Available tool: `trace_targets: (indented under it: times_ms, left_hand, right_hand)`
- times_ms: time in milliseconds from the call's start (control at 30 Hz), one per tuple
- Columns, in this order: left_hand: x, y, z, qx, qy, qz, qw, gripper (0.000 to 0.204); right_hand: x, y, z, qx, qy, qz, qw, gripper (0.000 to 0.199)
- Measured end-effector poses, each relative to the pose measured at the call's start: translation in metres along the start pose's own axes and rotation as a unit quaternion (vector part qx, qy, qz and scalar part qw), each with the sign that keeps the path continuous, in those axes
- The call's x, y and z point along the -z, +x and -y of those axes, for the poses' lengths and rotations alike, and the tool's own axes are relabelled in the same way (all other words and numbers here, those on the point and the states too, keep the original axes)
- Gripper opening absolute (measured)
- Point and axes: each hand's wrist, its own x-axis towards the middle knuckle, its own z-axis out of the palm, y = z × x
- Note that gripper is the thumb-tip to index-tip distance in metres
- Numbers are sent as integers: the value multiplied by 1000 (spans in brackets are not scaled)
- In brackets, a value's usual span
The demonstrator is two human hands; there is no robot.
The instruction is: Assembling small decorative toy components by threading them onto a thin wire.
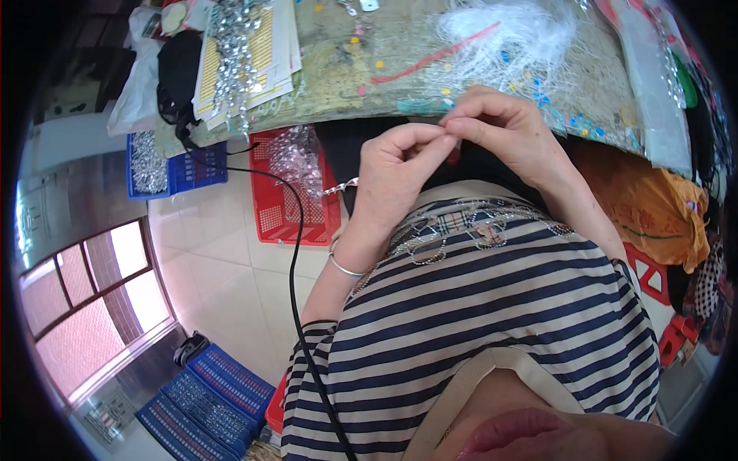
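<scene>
Just in front of the table's near edge, my left hand (397, 167) and my right hand (507, 132) meet with thumbs and fingertips pinched together. Whatever lies between the fingertips is too small and covered to make out. A small dark red piece (454, 157) shows below the right fingers; I cannot tell if it is attached. Behind my left wrist runs a silvery shiny strip (342, 187), leading toward a clear plastic bag of glittery pieces (298, 160) in a red crate (290, 223).
On the worn table (330, 88) lie a tangle of white threads (507, 38), a red strip (434, 58), scattered coloured bits and silver strands (234, 58) over cards. A black cable (296, 307) hangs at my left. Blue crates (198, 177) and an orange bag (653, 207) flank me.
</scene>
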Motion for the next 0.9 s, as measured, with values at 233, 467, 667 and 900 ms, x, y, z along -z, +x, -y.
trace_targets:
  times_ms: [233,467,667,900]
  left_hand:
    - [1,0,0,-2,31,-9,999,14]
    - [4,-1,-8,40,36,23,998,17]
    - [16,-5,0,37,37,33,998,12]
    - [35,-5,3,131,43,80,987,12]
  right_hand:
    - [-1,-2,1,11,22,-14,1000,5]
    - [-9,-1,7,-53,157,-12,986,13]
    - [31,10,16,31,170,-83,982,13]
    - [59,6,19,64,194,-148,968,15]
